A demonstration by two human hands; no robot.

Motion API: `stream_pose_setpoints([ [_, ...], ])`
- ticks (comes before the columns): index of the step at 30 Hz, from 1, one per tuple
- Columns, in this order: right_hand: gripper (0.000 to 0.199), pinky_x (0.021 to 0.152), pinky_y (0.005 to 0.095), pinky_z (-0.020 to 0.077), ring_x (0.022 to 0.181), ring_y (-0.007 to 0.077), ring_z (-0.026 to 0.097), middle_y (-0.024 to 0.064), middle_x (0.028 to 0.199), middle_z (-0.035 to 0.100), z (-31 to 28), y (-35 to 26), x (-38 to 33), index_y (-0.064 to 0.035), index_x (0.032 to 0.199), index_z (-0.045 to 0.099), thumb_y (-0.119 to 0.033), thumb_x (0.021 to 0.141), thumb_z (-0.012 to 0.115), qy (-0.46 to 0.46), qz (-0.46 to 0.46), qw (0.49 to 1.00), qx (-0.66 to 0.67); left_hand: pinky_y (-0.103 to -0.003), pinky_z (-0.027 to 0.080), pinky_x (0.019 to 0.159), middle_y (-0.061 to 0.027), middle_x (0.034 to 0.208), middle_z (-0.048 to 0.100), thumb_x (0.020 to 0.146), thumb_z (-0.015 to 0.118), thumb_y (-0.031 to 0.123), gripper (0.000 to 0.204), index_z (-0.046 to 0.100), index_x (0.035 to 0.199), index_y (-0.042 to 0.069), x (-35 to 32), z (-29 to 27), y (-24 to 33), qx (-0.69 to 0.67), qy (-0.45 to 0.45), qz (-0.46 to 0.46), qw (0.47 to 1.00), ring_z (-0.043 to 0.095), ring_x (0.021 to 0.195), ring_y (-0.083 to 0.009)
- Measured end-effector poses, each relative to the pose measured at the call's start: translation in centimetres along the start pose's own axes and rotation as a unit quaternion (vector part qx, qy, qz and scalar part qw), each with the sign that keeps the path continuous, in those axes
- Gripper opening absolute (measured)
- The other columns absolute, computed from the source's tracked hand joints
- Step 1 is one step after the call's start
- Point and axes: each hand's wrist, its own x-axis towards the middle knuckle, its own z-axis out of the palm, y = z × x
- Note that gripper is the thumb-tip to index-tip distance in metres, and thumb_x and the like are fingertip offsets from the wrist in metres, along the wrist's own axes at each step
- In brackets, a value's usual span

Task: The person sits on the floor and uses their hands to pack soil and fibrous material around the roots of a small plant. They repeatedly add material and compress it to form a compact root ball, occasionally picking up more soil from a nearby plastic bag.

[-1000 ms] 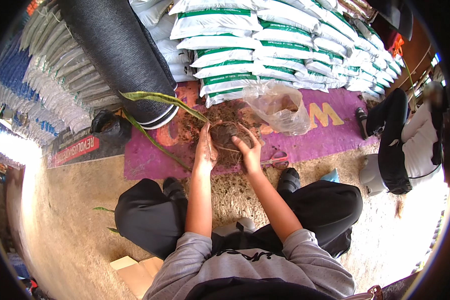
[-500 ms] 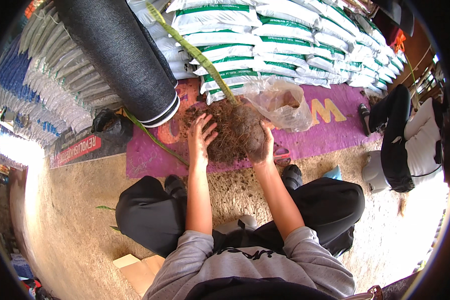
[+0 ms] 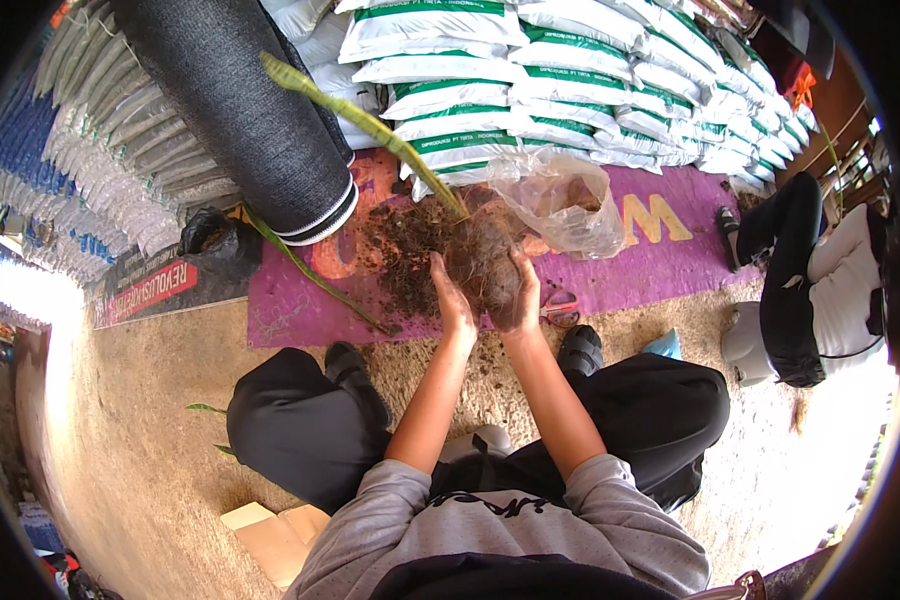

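Observation:
A snake plant's root ball [image 3: 482,262], brown and matted with soil, is cupped between my two hands. My left hand [image 3: 454,302] presses on its left side and my right hand [image 3: 521,296] wraps its right side; both are smeared with dirt. From the root ball a long yellow-green leaf [image 3: 390,138] leans up and to the left. Loose dark soil [image 3: 402,262] lies beside my left hand on the purple banner [image 3: 300,310]. Just beyond my right hand sits a clear plastic bag [image 3: 595,222] with brown material inside.
A black net roll [image 3: 240,110] leans in from the upper left. Near its end are a black pot [image 3: 215,245] and another long leaf [image 3: 315,275]. White-green sacks [image 3: 450,75] are stacked behind. Red-handled scissors [image 3: 561,308] lie by my right forearm. Another person [image 3: 820,280] sits at right.
My left hand has moved right, from over the loose soil onto the root ball's left side. The leaf has tilted further left, while my right hand has stayed on the root ball.

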Motion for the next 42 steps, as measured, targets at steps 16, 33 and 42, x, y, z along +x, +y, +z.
stream_pose_setpoints([
  [16,0.047,0.096,0.0387,0.0347,0.11,0.0294,0.047,0.0181,0.122,0.046,2.2,2.1,-2.1,0.0004,0.122,0.048,-0.017,0.079,0.06,-0.046,-0.435,0.713,-0.548,-0.036,0.047,0.084,-0.0075,0.112,0.055,0.09,0.041,0.046,0.049,0.047,0.119,0.008,-2.1,0.7,5.1,-0.123,-0.069,-0.024,0.99,0.057,0.098,-0.0208],
  [33,0.072,0.102,0.0437,0.0279,0.118,0.0339,0.038,0.0265,0.127,0.034,2.6,2.9,-3.0,0.003,0.128,0.018,-0.019,0.077,0.064,-0.211,-0.399,0.753,-0.479,-0.039,0.049,0.078,-0.0116,0.103,0.058,0.084,0.049,0.045,0.05,0.052,0.111,0.003,-2.4,-0.2,6.3,-0.189,-0.161,-0.072,0.966,0.059,0.089,-0.025],
  [42,0.092,0.105,0.0445,0.023,0.125,0.0342,0.032,0.0243,0.134,0.029,3.0,1.2,-3.0,0.0012,0.134,0.016,-0.036,0.069,0.07,-0.174,-0.435,0.677,-0.567,-0.039,0.05,0.077,-0.0131,0.101,0.059,0.083,0.054,0.039,0.044,0.053,0.107,0.001,-2.0,-0.6,6.5,-0.151,-0.111,-0.06,0.98,0.059,0.088,-0.0254],
])
